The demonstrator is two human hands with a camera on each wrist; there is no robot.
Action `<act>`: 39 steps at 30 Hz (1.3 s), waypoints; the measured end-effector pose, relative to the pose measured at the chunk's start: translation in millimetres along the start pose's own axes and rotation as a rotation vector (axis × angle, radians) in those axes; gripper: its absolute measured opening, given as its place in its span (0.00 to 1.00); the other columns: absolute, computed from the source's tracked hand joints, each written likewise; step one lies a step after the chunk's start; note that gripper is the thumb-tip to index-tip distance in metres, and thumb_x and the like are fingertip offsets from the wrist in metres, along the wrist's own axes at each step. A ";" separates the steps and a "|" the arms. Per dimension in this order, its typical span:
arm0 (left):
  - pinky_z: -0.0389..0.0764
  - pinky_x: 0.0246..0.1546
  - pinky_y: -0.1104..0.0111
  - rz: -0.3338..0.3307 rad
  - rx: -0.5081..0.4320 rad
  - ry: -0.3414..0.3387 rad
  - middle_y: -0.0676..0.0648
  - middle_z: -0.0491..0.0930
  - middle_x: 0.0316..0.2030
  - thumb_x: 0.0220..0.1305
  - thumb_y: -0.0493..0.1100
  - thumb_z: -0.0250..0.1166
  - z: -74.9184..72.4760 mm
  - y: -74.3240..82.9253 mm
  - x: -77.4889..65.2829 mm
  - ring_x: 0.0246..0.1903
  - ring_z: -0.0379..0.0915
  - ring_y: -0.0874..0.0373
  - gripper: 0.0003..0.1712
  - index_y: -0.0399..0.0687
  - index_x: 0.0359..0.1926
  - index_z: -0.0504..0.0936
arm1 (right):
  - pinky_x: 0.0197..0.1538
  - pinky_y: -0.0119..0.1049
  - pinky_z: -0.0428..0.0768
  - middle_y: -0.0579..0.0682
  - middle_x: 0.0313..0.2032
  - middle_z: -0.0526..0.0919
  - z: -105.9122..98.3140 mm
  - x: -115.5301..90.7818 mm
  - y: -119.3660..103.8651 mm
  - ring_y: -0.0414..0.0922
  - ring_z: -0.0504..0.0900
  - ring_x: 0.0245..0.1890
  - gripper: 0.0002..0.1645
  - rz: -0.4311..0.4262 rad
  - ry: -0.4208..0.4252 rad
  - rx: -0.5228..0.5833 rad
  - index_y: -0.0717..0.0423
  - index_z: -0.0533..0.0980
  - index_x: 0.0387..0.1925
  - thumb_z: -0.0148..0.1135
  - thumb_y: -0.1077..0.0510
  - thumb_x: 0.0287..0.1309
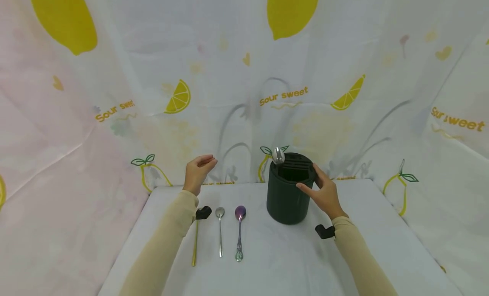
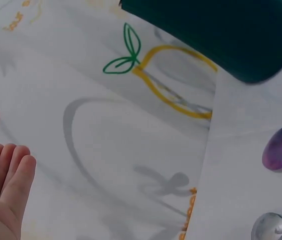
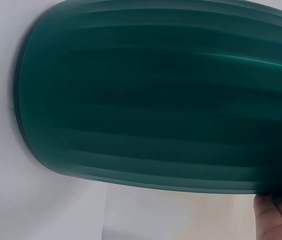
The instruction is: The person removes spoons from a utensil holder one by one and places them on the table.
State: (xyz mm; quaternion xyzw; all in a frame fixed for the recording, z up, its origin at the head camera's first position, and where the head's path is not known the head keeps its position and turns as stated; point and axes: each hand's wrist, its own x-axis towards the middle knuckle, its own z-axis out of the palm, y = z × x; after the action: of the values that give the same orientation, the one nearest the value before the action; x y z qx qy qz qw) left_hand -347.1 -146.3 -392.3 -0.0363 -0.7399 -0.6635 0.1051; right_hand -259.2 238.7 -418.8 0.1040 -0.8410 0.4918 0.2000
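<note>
A dark green utensil holder [image 1: 287, 202] stands upright on the white table. My right hand [image 1: 326, 194] grips its upper right side, thumb in front and fingers around the far side; some fingers show at its edge in the right wrist view. One silver spoon [image 1: 278, 156] stands in the holder, bowl up at the left rim, its handle hidden. Left of the holder, my left hand [image 1: 198, 173] is raised and empty, thumb apart from the fingers. Nearest to me lie a purple spoon [image 1: 240, 213], a small silver spoon [image 1: 220, 228] and a gold-handled utensil [image 1: 195, 245], its upper end behind the left wrist.
The white table [image 1: 275, 266] ends at a lemon-printed cloth [image 1: 244, 130] hanging behind it and at both sides. Black wrist mounts [image 1: 325, 232] sit on both sleeves. Inside its top, the holder has a slotted section at the back and a larger opening in front.
</note>
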 end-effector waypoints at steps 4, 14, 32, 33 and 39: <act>0.75 0.57 0.63 0.005 0.014 -0.063 0.41 0.81 0.50 0.62 0.43 0.70 18.3 5.8 2.2 0.49 0.76 0.53 0.21 0.39 0.54 0.81 | 0.63 0.50 0.70 0.64 0.70 0.60 -1.1 -0.4 1.2 0.58 0.65 0.67 0.52 0.012 0.000 0.005 0.64 0.55 0.73 0.73 0.53 0.55; 0.77 0.56 0.62 0.021 0.005 -0.144 0.44 0.83 0.47 0.61 0.42 0.71 61.9 15.9 5.2 0.50 0.78 0.52 0.20 0.40 0.52 0.82 | 0.62 0.52 0.70 0.66 0.70 0.59 -3.2 -1.9 0.8 0.60 0.65 0.66 0.52 0.004 0.009 0.009 0.64 0.55 0.73 0.73 0.54 0.55; 0.78 0.54 0.60 0.004 0.019 -0.197 0.46 0.84 0.43 0.62 0.42 0.70 107.0 7.8 2.1 0.46 0.79 0.54 0.17 0.42 0.51 0.84 | 0.63 0.49 0.70 0.64 0.70 0.59 -0.7 -1.8 -2.5 0.58 0.64 0.67 0.51 0.000 -0.001 0.020 0.61 0.54 0.73 0.72 0.54 0.56; 0.78 0.54 0.60 0.004 0.023 -0.197 0.47 0.84 0.43 0.62 0.42 0.70 108.7 7.7 1.6 0.46 0.79 0.54 0.17 0.42 0.51 0.84 | 0.63 0.49 0.69 0.64 0.70 0.59 -0.3 -1.9 -2.8 0.58 0.64 0.67 0.51 0.000 -0.002 0.023 0.61 0.54 0.73 0.72 0.54 0.56; 0.78 0.54 0.60 0.001 0.031 -0.204 0.48 0.85 0.42 0.62 0.42 0.69 118.7 11.8 -2.1 0.46 0.79 0.55 0.15 0.43 0.50 0.85 | 0.64 0.49 0.69 0.64 0.70 0.58 1.7 -1.4 -3.3 0.58 0.64 0.67 0.51 0.002 -0.003 0.027 0.62 0.54 0.73 0.72 0.54 0.56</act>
State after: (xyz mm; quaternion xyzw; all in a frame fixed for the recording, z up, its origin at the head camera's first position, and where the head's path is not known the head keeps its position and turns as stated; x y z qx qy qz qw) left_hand -355.6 -27.3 -392.8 -0.1024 -0.7571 -0.6446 0.0299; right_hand -257.2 235.5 -417.6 0.1067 -0.8347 0.5032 0.1967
